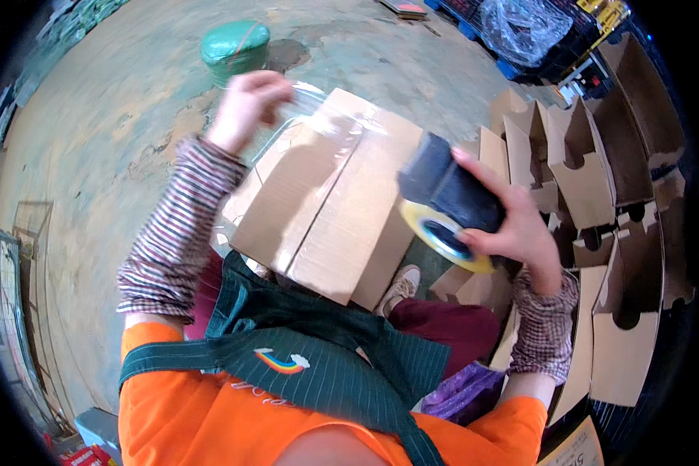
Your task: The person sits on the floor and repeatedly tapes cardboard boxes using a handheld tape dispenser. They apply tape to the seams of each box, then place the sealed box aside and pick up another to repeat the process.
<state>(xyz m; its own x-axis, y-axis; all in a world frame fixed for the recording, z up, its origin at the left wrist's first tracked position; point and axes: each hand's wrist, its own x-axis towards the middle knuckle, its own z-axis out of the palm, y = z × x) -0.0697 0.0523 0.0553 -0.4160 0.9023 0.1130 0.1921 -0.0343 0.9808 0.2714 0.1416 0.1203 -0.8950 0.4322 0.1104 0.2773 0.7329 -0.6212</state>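
A closed cardboard box point(338, 198) stands before me, a dark seam running between its top flaps. Clear packing tape point(349, 123) lies across the far part of its top, and a loose-looking strip reaches off the left side towards my left hand point(256, 108). That hand is raised beyond the box's far left corner with its fingers curled; blur hides whether they pinch the strip. My right hand point(515, 224) grips a dark tape dispenser point(451, 180) above the box's right side. A yellowish tape roll point(445, 236) sits on the dispenser, under my thumb.
Several open cardboard cartons point(582, 169) crowd the right side. A green wrapped stool-like object point(236, 49) stands on the stained floor point(122, 105) ahead. Plastic film point(524, 29) covers dark crates at the far right. A purple bag or cloth point(463, 390) is by my right elbow.
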